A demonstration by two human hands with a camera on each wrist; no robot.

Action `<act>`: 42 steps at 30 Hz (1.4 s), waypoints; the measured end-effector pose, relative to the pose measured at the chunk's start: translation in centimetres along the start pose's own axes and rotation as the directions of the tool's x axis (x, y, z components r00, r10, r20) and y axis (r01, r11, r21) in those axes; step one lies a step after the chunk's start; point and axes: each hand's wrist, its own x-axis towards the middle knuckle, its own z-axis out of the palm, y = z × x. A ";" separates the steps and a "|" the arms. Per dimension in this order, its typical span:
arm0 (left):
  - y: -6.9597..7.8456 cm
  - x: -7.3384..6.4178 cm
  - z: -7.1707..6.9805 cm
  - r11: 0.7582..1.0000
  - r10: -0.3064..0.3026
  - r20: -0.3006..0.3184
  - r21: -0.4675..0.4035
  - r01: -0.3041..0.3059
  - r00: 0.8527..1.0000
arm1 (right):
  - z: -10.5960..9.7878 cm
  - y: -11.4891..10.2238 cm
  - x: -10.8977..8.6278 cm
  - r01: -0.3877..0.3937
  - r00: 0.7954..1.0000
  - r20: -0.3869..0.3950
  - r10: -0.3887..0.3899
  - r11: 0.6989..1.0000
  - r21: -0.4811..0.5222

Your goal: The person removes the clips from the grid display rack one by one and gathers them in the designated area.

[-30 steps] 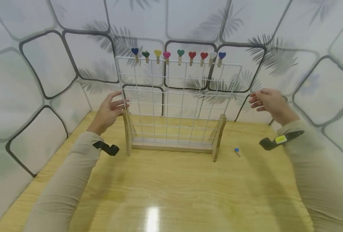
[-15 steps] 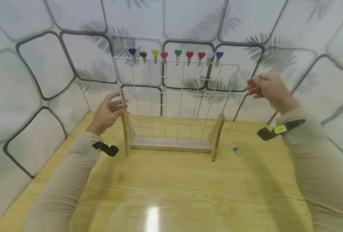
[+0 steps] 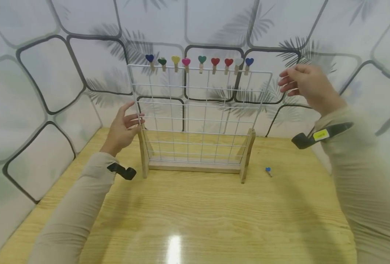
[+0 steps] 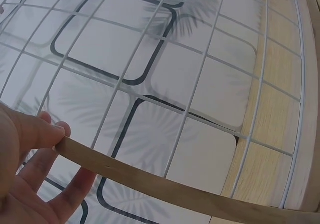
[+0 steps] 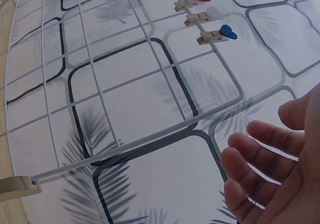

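A white wire grid rack with a wooden base stands upright on the table. My left hand holds its left side, and the left wrist view shows the thumb and fingers pinching the top of the wooden side post. Along the top wire sits a row of several small wooden clothespins with coloured hearts, the rightmost a blue heart clothespin. My right hand hovers beside the rack's upper right corner, fingers loosely bent and holding nothing. In the right wrist view its fingertips are apart from the wire.
A loose blue heart clothespin lies on the wood-grain table, right of the rack's right post. Behind and at both sides stands a pale patterned wall.
My right hand has risen from about mid-height of the rack to near its top corner. My left hand stays at the left post. The clothespins have kept their places.
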 end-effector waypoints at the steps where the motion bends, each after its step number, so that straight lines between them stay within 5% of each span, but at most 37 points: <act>1: 0.0 0.0 0.0 1.000 0.006 -0.005 0.015 -0.006 1.000 | 0.1 -0.2 0.1 0.001 1.000 -0.003 -0.001 1.000 0.011; 17: 0.2 -0.5 0.1 0.999 0.030 -0.001 0.027 -0.030 1.000 | 1.4 -2.4 1.5 0.041 0.997 -0.070 -0.033 0.993 0.114; 25: -0.2 -0.3 0.1 0.995 0.070 0.008 0.067 -0.070 0.998 | 3.0 -2.9 2.3 0.011 0.988 -0.153 -0.023 0.997 -0.079; 42: 0.0 -0.5 -0.1 0.989 0.059 0.023 0.131 -0.062 0.998 | 5.1 -3.2 3.5 0.091 0.995 -0.043 -0.092 0.995 -0.028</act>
